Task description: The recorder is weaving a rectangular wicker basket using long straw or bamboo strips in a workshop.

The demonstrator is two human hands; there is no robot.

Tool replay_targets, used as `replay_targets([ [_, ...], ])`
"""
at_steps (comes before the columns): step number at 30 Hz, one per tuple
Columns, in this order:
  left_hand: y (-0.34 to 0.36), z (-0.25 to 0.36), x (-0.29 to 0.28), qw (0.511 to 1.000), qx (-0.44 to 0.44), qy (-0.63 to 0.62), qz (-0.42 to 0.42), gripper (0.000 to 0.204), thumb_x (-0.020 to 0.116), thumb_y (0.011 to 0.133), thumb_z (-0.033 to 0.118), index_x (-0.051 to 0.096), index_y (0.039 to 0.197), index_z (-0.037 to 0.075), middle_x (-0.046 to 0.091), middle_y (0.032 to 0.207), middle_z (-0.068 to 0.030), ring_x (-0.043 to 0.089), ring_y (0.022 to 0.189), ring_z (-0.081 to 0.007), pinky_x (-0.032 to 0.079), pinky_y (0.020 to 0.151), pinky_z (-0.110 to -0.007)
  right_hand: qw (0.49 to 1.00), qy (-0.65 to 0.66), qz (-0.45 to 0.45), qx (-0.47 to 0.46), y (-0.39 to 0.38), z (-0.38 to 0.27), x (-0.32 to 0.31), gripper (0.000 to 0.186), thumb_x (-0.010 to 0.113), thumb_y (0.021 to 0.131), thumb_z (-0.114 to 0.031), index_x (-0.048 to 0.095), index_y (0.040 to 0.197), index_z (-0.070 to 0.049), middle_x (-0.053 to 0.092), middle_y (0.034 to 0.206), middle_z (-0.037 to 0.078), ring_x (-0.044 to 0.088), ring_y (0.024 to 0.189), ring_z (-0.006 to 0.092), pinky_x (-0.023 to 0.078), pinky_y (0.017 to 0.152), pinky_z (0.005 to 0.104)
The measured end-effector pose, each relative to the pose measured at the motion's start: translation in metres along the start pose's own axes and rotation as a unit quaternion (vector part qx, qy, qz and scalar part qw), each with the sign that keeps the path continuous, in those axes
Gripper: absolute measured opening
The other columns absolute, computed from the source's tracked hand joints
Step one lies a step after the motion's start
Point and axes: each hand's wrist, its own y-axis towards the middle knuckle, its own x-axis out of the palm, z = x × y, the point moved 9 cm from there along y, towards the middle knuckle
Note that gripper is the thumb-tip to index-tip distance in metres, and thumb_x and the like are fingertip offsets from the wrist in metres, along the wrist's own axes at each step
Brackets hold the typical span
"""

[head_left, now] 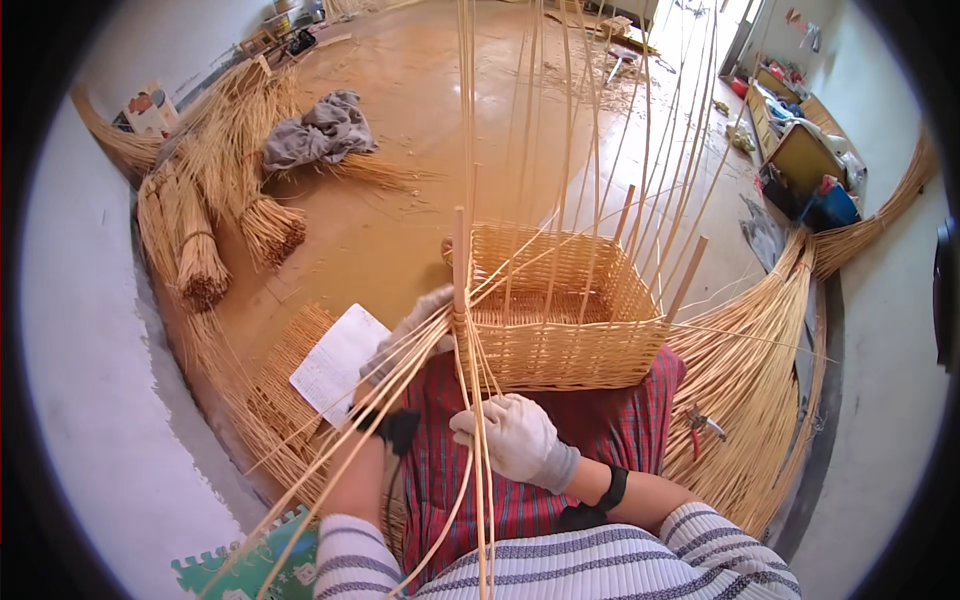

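A red checked cloth covers a person's lap; on it sits a woven basket, long loose strands trailing from its near left corner. The gloved right hand is closed on some strands; the left hand, partly hidden behind others, is by the corner post — its grip I cannot tell. Crossed strands could tangle, a sharp bend could crack one — and uneven pulling might tilt the basket.

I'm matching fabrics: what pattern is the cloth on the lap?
The lap cloth is red plaid with darker lines; head view.
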Motion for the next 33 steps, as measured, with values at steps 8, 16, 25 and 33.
replay_targets([
  [8, 0.011, 0.004, 0.015, 0.941, 0.183, 0.269, -0.094, 0.056, 0.085, 0.084, 0.02, 0.055, 0.131, 0.013, 0.039, 0.156, -0.0129, 0.04, 0.143, -0.0255, 0.036, 0.118, -0.041, 0.853, 0.37, 0.179, 0.322, -0.077, 0.144, -0.031, 0.023, 0.056, 0.105, -0.014, 0.071, 0.119, -0.004, 0.073, 0.096, 0.004, 0.07, 0.087, 0.0164, 0.058, 0.07, 0.0314],
  [16, 0.008, -0.02, 0.012, 0.967, 0.165, 0.192, 0.025, 0.054, 0.08, 0.086, 0.01, 0.054, 0.133, 0.011, 0.054, 0.134, -0.0046, 0.05, 0.125, -0.0161, 0.04, 0.111, -0.034, 0.778, 0.343, 0.382, 0.361, -0.074, 0.211, -0.04, 0.016, 0.066, 0.103, -0.018, 0.065, 0.115, -0.006, 0.07, 0.091, 0.003, 0.066, 0.077, 0.0112, 0.053, 0.066, 0.025],
  [25, -0.003, -0.092, -0.027, 0.962, 0.166, 0.157, 0.15, 0.067, 0.077, 0.093, 0.016, 0.045, 0.15, 0.003, 0.057, 0.143, -0.0119, 0.051, 0.135, -0.0236, 0.042, 0.113, -0.037, 0.782, 0.413, 0.368, 0.287, -0.086, 0.192, -0.041, 0.022, 0.056, 0.109, -0.026, 0.061, 0.117, -0.006, 0.072, 0.112, 0.01, 0.072, 0.098, 0.0184, 0.058, 0.078, 0.0291],
  [33, -0.014, -0.07, 0.006, 0.965, 0.159, 0.012, 0.206, 0.029, 0.067, 0.099, 0.008, 0.063, 0.127, 0.001, 0.071, 0.111, -0.0105, 0.069, 0.098, -0.0187, 0.057, 0.079, -0.027, 0.762, 0.556, 0.282, 0.176, 0.007, 0.139, -0.06, 0.013, 0.055, 0.107, -0.017, 0.062, 0.106, -0.006, 0.073, 0.091, 0.011, 0.072, 0.077, 0.0231, 0.059, 0.072, 0.0358],
])
